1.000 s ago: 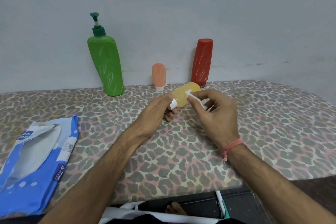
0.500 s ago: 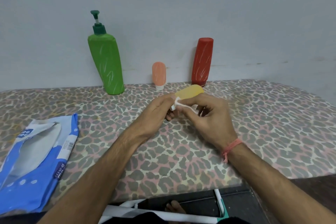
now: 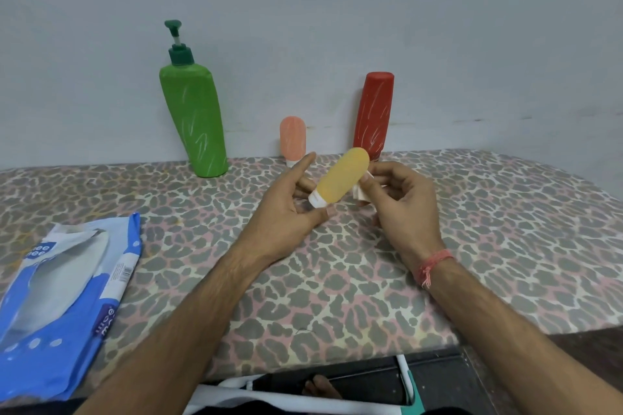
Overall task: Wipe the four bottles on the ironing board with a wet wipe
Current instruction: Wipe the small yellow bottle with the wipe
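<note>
Head view: yellow bottle (image 3: 342, 176) sits at frame centre, held above the ironing board (image 3: 505, 229), tilted with its white cap (image 3: 317, 201) at 7 o'clock and its rounded end at 1 o'clock. Left hand (image 3: 290, 209) grips the cap end, thumb below the cap and fingers behind the bottle; index finger extends free toward 1 o'clock. Right hand (image 3: 401, 202) is closed on a white wipe (image 3: 362, 190), pinched between thumb and fingers and touching the bottle's right side. Most of the wipe is hidden in the hand. A red thread band (image 3: 433, 263) circles the right wrist.

Three other bottles stand at the board's far edge, against the wall (image 3: 337, 10). Green pump bottle (image 3: 194, 121) stands at 10 o'clock from the yellow bottle, leaning. Small peach bottle (image 3: 292, 138) stands cap down at 11 o'clock, just behind the left index finger. Red bottle (image 3: 377, 114) stands cap down at 12 o'clock, its base partly hidden by the yellow bottle.

Blue wipe pack (image 3: 60, 307) lies flat on the board at 8 o'clock, well apart from the hands, near the left edge of frame; its flap appears open. Board cover carries a leopard print. Below the near edge, part of a white frame (image 3: 403, 377) and a bare foot (image 3: 320, 387) show.
</note>
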